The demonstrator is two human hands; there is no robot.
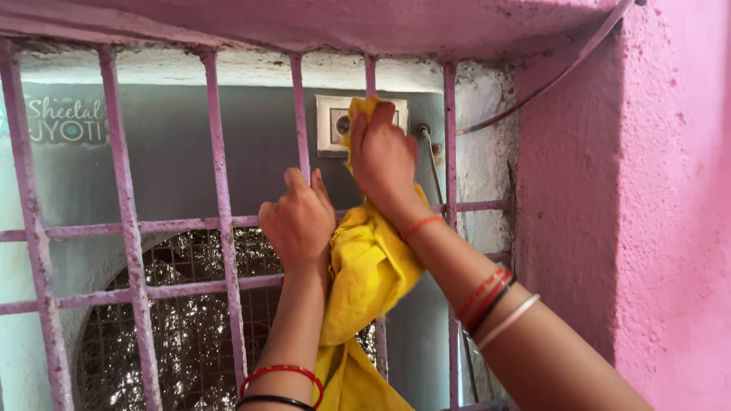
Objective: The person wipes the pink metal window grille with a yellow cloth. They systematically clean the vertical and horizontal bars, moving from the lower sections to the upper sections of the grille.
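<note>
The right hand (383, 156) is clamped on a yellow cloth (365, 281) against an upper bar of the pink window grille (221, 190), the left hand (299, 221) gripping the neighbouring bar, while the grille's lower bars remain visibly grimy.

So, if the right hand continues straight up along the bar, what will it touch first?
The right hand, gripping the yellow cloth on a pink window bar, would probably first meet the pink ledge atop the grille; depth is unclear.
</note>
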